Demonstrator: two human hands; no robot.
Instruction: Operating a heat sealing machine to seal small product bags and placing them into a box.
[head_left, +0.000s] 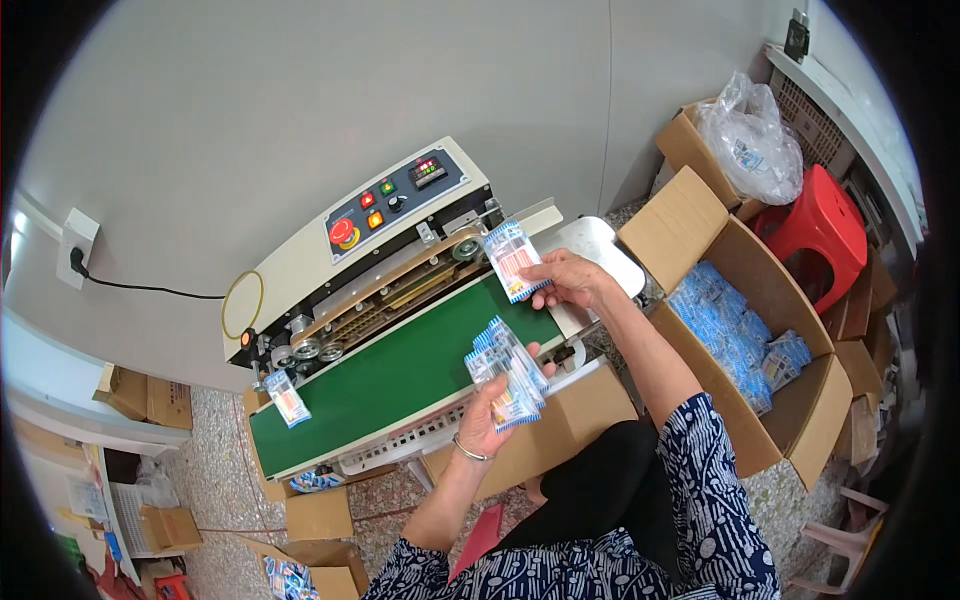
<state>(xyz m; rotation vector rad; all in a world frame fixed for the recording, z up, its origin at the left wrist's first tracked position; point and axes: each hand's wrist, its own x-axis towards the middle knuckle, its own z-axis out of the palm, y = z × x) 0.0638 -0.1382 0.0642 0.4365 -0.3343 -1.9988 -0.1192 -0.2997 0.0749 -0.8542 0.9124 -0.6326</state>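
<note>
Between the thumb and fingers of my right hand (pixel 572 278) is a small clear packet (pixel 510 255) with blue striped ends and coloured sticks inside. Its upper edge is up against the entry end of a band sealing machine (pixel 292 250), near the rollers. My left hand (pixel 485 422) is closed around a fanned bunch of similar packets (pixel 503 365), held over the near edge of the machine's green conveyor belt (pixel 395 360). Another packet (pixel 288 399) lies at the belt's far left end, apart from both hands.
To the right stands an open carton (pixel 760 435) filled with blue packets (pixel 720 325). Behind it are a red plastic stool (pixel 822 235) and a box topped by a clear bag (pixel 752 140). Below the belt's left end sits a smaller carton (pixel 335 575) with packets. A cable (pixel 150 290) runs to the wall.
</note>
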